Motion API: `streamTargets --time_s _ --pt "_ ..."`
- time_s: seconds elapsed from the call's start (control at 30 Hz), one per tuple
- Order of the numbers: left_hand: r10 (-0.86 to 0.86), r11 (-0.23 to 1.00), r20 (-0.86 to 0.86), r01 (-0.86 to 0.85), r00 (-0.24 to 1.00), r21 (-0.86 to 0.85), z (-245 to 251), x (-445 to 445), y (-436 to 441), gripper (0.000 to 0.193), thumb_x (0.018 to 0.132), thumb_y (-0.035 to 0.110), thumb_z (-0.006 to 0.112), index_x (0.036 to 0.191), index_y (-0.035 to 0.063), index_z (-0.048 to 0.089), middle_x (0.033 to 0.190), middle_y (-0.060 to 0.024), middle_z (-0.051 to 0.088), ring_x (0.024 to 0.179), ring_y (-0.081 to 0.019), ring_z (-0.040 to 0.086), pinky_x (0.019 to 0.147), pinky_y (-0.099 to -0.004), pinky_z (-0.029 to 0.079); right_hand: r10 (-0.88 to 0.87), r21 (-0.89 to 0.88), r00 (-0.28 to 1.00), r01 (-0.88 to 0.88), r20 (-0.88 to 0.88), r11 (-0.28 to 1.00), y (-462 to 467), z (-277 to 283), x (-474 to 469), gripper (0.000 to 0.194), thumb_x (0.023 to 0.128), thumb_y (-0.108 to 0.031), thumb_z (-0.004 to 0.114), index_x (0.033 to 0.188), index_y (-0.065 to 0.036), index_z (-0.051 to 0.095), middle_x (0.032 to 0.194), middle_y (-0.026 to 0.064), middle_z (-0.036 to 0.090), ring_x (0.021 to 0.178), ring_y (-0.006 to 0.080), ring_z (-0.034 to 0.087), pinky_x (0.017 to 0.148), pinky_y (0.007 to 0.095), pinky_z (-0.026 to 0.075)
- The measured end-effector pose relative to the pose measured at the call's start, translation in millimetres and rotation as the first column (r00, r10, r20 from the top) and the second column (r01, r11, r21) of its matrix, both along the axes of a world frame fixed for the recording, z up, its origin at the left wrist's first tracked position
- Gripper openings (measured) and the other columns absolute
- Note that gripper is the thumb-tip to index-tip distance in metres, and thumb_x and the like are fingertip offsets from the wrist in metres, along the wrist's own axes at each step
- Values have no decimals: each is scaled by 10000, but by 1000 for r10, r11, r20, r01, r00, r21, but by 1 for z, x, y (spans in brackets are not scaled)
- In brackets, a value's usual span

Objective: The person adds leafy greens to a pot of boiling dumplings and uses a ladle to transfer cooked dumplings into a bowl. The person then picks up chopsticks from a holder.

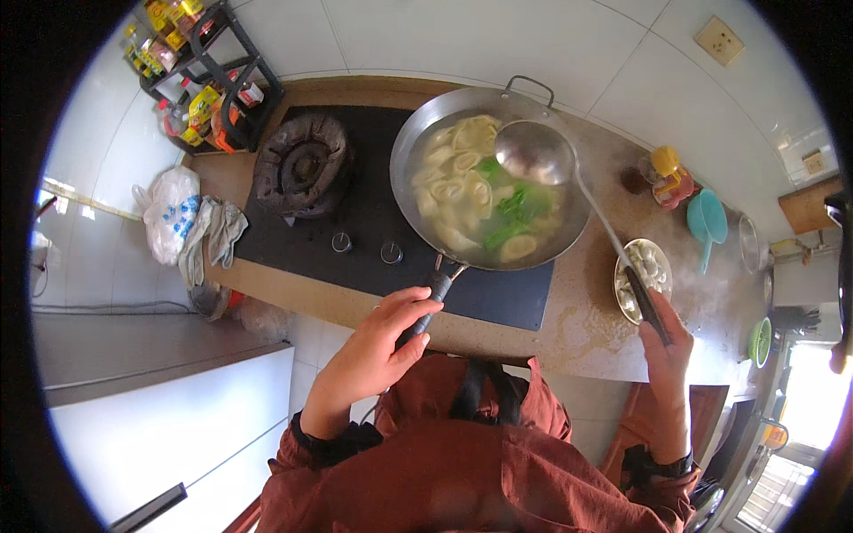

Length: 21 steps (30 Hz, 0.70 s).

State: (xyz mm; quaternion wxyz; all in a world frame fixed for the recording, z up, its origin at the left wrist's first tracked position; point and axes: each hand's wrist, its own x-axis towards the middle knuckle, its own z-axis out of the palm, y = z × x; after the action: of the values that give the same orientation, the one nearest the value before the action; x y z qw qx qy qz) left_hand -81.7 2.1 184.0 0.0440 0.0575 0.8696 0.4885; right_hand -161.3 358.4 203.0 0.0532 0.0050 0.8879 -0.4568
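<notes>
A large metal wok (410, 126) sits on the right part of a black gas hob (373, 266). Dumplings (460, 186) and green leaves (520, 213) lie in its cloudy, steaming liquid. My left hand (383, 343) is closed around the wok's dark long handle (436, 290). In my right hand (670, 346) is the black grip of a metal ladle (533, 153); its bowl is over the far right part of the wok, and whether it touches the liquid cannot be told. Below the ladle's shaft stands a bowl (616, 293) of pale dumplings (646, 266).
An unused-looking burner (303, 163) is left of the wok. A rack (233, 80) of bottles and packets stands at the back left, near a plastic bag (170, 213) and cloths (216, 233). On the right are a turquoise scoop (706, 220) and a green basket (760, 341).
</notes>
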Motion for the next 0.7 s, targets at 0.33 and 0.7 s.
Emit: streamTargets --time_s 0.33,0.7 --pt "242 947 -145 -266 960 -180 13 15 38 311 837 -14 528 1147 -5 552 1227 -160 534 1156 -271 508 980 -355 374 223 -866 880 315 420 387 63 -49 14 406 899 -110 519 1295 -47 454 712 49 508 420 35 323 383 187 279" --pt "171 812 325 -320 930 488 -84 -35 266 277 927 175 533 1146 7 550 1134 -112 588 1054 -224 576 897 -344 471 -53 -295 997 34 -55 955 267 -61 21 447 841 -81 572 1265 19 472 745 -6 564 577 29 433 499 180 343"
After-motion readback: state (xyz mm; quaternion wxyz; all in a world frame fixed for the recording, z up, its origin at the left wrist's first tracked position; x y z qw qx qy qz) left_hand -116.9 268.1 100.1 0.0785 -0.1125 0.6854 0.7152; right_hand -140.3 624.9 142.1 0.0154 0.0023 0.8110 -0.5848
